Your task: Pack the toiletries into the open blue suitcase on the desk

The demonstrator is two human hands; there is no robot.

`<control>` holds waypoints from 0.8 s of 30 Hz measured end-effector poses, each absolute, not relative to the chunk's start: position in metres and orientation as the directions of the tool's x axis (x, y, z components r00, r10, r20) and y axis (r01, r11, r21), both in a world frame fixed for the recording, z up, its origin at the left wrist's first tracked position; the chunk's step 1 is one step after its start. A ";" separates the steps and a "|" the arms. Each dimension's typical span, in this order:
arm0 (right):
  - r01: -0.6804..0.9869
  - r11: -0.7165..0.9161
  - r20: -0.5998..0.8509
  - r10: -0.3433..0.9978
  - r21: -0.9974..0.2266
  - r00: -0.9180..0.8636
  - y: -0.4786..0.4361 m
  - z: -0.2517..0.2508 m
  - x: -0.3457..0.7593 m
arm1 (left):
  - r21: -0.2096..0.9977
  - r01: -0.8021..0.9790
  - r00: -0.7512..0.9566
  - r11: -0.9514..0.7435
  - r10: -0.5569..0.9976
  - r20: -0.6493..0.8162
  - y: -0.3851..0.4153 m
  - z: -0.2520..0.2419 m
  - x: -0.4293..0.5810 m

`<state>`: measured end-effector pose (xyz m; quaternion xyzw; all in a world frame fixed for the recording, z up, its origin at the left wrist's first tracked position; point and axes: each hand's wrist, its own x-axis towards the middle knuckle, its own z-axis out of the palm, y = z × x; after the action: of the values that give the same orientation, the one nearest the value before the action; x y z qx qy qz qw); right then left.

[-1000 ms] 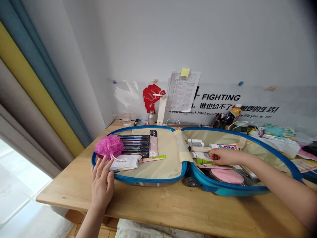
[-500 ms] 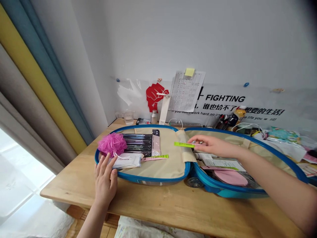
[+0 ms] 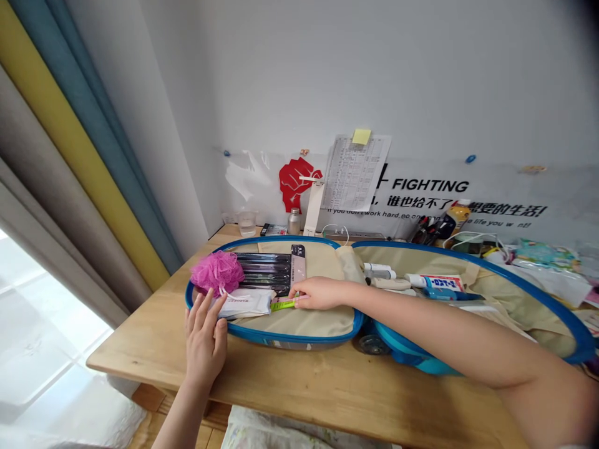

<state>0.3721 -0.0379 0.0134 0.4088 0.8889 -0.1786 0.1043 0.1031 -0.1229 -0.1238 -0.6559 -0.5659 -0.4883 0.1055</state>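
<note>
An open blue suitcase (image 3: 262, 340) lies spread on the wooden table. My right hand (image 3: 317, 293) reaches into its left half, fingers closed on a slim pink and lime-green strip (image 3: 283, 305); its exact kind I cannot make out. Just left of the strip is a white packet (image 3: 248, 304), with a flat pack of dark toothbrush-like sticks (image 3: 264, 268) behind it. A purple bath puff (image 3: 218, 272) sits at the left end. My left hand (image 3: 206, 333) lies with fingers spread over the suitcase's near left rim, below the puff.
In the right half lie a toothpaste box (image 3: 442, 282), white tubes (image 3: 380, 270) and other toiletries, partly behind my right forearm. Behind the suitcase stand a glass of water (image 3: 247, 222), a small bottle (image 3: 294, 221) and a juice bottle (image 3: 457, 215). A curtain (image 3: 93, 156) hangs at left.
My right hand has carried the strip leftward from above the hinge and down into the left half, beside the white packet. My left hand stays at the rim. The view has shifted slightly.
</note>
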 end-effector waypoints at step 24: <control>0.743 0.598 -0.224 0.713 -0.300 -0.664 -0.043 0.063 0.446 | 0.378 0.848 -0.081 -0.373 0.613 0.786 -0.123 -0.124 0.102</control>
<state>0.4457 -0.0426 0.0633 0.4079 0.8929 -0.1864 0.0401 0.1025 -0.1225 -0.1243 -0.6672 -0.5470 -0.4912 0.1196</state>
